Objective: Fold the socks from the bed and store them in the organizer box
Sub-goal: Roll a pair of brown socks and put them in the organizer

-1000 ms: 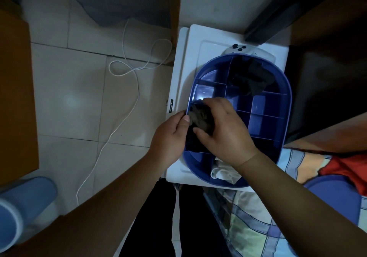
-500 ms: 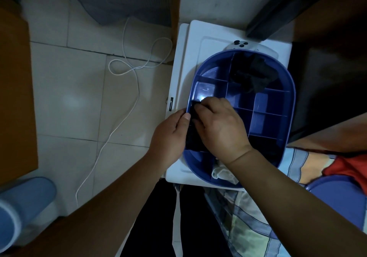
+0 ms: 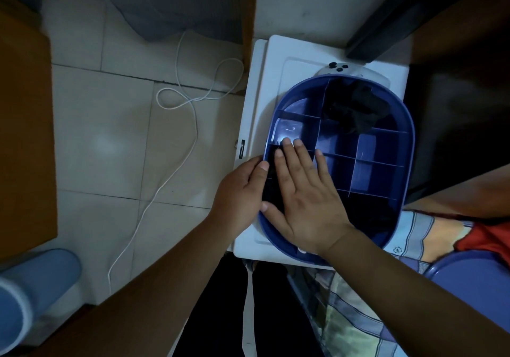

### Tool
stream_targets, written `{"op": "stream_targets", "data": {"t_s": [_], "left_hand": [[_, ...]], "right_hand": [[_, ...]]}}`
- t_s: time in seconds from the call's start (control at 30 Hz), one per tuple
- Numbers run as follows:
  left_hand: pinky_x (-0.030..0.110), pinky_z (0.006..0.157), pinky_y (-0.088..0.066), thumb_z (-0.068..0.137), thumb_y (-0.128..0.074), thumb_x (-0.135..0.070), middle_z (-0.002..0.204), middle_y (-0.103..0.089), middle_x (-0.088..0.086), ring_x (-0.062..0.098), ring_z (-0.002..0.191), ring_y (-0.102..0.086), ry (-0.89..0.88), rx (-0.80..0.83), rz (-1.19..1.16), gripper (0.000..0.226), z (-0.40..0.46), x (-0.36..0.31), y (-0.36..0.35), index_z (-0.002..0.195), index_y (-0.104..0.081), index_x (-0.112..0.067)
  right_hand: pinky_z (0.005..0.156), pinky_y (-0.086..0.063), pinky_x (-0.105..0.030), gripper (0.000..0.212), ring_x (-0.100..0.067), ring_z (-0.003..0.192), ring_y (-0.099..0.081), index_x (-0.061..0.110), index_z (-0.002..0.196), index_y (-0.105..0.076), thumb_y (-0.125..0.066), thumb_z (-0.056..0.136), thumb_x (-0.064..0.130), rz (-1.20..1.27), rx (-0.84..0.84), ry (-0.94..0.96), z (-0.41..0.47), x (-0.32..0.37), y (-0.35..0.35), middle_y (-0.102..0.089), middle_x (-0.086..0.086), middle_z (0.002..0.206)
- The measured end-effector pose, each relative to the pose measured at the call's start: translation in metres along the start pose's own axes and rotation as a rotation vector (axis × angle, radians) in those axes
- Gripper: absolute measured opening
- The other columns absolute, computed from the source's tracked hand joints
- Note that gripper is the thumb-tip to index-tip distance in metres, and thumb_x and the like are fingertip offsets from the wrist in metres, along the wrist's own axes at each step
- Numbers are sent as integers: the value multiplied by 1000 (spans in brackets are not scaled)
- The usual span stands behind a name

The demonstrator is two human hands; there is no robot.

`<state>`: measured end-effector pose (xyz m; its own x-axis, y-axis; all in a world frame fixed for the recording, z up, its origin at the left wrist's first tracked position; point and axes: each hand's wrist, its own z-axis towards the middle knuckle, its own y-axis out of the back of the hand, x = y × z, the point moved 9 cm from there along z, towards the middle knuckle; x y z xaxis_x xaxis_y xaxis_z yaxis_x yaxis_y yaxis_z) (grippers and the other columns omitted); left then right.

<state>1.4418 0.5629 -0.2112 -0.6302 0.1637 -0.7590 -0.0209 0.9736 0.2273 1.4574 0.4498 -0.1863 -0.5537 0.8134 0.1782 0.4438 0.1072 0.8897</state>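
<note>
While both hands work at the organizer box, the scene runs left to right as follows.
Floor: a white cable [image 3: 176,124] loops over pale tiles.
Left hand [image 3: 238,191]: fingers curled round the near-left rim of the organizer box [image 3: 408,147], thumb on the rim, steadying it.
Dark sock [image 3: 271,182]: lies in a left-side compartment, between the two hands.
Right hand [image 3: 306,193]: flat, fingers straight and spread, pressing down on the dark sock.
Black socks [image 3: 358,111]: bunched in a far compartment.
Table [image 3: 265,86]: white, carries the box.
Bed [image 3: 414,235]: patterned sheet, lower right.
</note>
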Motion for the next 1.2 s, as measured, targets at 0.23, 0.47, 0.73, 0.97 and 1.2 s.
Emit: {"op": "stream_targets", "data": {"t_s": [0.23, 0.47, 0.73, 0.97, 1.2], "left_hand": [[-2, 74, -39, 101, -39, -39, 97, -66, -26, -16, 96, -57, -3, -2, 50, 30, -1, -1, -1, 118, -62, -41], [0, 65, -40, 101, -37, -39, 88, -68, -21, -12, 83, -61, 8, -25, 58, 27, -2, -2, -3, 103, -64, -42], [15, 71, -45, 101, -38, -39, 82, -67, -20, -9, 79, -61, 61, -40, 66, 34, -7, -6, -2, 77, -60, -51], [41, 95, -50, 97, -49, -38, 105, -70, 4, 24, 99, -64, 251, 79, 172, 19, -52, -1, 3, 85, -64, -38], [19, 84, -31, 101, -42, -31, 131, -58, 12, 23, 118, -53, 335, 299, 632, 39, -153, -22, 23, 122, -61, -5]], "right_hand": [[122, -8, -55, 87, -30, 152, 8, 2, 156, -10, -24, 97, 64, 55, -54, -1, -7, -4, 4, 2, -17, 165], [122, -10, -55, 87, -30, 153, 6, 2, 154, -9, -19, 97, 66, 40, 13, -23, -30, 9, -9, -2, -18, 164], [121, 11, -51, 90, -18, 148, 27, 11, 155, 10, -8, 91, 72, 58, 162, 14, -15, 3, -15, 18, -6, 164], [123, -10, -49, 80, -33, 150, -14, 12, 155, -25, -37, 91, 59, 257, 91, -29, -63, -11, 28, -13, -14, 164], [80, -41, -26, 36, -30, 110, -60, 13, 108, -63, -54, 94, 44, 628, 359, -300, -143, -25, 32, -65, -15, 119]]}}
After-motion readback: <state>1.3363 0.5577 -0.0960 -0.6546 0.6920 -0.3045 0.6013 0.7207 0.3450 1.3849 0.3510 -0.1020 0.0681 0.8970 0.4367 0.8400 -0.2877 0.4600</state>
